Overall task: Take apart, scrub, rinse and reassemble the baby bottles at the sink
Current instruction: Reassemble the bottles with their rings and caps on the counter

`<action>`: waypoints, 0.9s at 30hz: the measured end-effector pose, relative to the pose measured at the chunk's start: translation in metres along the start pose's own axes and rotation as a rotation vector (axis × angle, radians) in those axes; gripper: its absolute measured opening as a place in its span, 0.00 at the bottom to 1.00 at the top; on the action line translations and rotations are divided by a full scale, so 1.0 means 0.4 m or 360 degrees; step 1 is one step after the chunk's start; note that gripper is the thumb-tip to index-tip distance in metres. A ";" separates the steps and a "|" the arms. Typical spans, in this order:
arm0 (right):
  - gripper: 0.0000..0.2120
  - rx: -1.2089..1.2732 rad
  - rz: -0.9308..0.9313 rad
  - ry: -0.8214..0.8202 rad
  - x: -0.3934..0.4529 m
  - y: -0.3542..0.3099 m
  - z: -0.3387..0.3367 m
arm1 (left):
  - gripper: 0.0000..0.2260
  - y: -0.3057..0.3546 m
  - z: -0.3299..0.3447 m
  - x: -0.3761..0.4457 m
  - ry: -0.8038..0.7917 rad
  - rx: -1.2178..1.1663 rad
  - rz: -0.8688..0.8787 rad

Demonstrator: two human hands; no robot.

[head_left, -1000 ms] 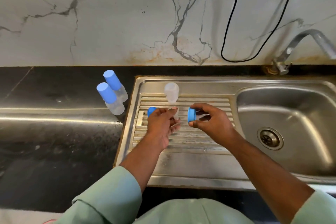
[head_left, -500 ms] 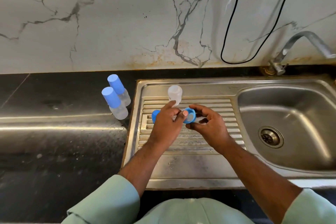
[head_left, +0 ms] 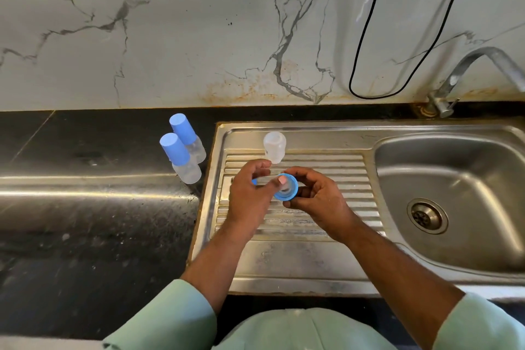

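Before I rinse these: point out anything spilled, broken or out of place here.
Nothing spilled or broken. The two capped bottles stand upright on the counter; an open bottle body stands on the drainboard. Only oddity: rust-coloured staining on the wall.

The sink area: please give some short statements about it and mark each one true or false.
1. Two capped bottles stand on the dark counter, left of the sink. True.
2. The right hand holds a blue ring. True.
3. The clear bottle body lies inside the basin. False: it stands on the drainboard, beyond the hands.
4. Water runs from the tap. False: no stream shows, and the basin looks dry.
5. The left hand's thumb reaches into the ring. True.
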State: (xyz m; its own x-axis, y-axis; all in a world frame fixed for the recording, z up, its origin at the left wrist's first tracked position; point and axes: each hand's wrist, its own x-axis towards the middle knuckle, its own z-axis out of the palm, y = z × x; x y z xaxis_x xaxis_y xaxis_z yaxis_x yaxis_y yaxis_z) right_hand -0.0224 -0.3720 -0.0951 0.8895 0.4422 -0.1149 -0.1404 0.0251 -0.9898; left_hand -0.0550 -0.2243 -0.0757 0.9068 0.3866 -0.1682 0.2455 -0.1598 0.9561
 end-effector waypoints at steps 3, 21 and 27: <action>0.23 0.0090 0.0045 -0.0110 0.000 0.005 -0.002 | 0.09 0.009 -0.005 -0.001 -0.0129 -0.0023 -0.0149; 0.06 0.0081 0.0109 -0.0146 0.000 -0.072 0.034 | 0.08 -0.030 -0.033 0.025 -0.0544 -0.0824 -0.1229; 0.07 -0.0078 0.0079 -0.0184 0.007 -0.066 0.046 | 0.07 -0.036 -0.021 0.037 -0.0364 -0.0805 -0.1380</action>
State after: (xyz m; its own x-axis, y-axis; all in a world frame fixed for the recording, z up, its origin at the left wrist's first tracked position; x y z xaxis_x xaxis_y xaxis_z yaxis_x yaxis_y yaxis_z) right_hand -0.0242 -0.3547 -0.0678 0.8255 0.5425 -0.1560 -0.1588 -0.0421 -0.9864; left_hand -0.0481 -0.2085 -0.0900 0.5432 -0.0040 -0.8396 0.7216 0.5135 0.4644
